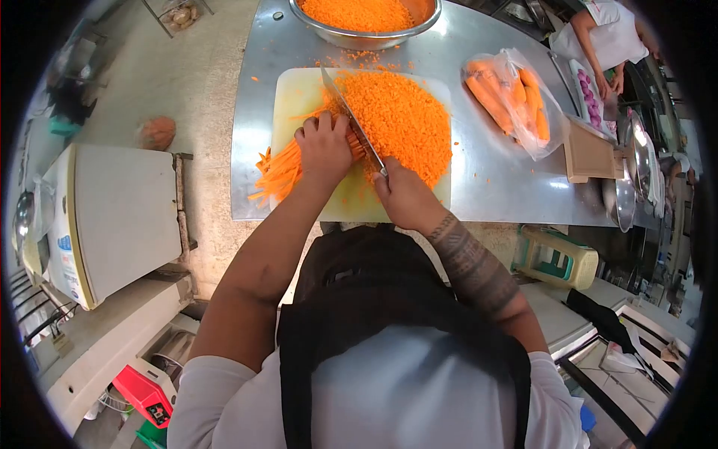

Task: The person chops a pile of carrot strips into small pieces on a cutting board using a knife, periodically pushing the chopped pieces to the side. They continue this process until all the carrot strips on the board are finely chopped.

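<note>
My right hand (406, 196) is closed round the handle of a kitchen knife (350, 114), whose blade slants up and left across the cutting board (288, 93). Under my left hand (324, 147), with its fingers curled down, lies a bundle of carrot strips (280, 173); the hand presses them to the board close beside the blade. To the right of the knife a big heap of finely diced carrot (400, 120) covers much of the board. Strip ends stick out past the board's left edge.
A metal bowl (359, 34) of chopped carrot stands behind the board. Whole carrots in a plastic bag (516, 101) lie to the right on the steel table (486, 191). Further right are a brown box (591, 153), a tray of purple onions (587, 93) and another person (606, 34).
</note>
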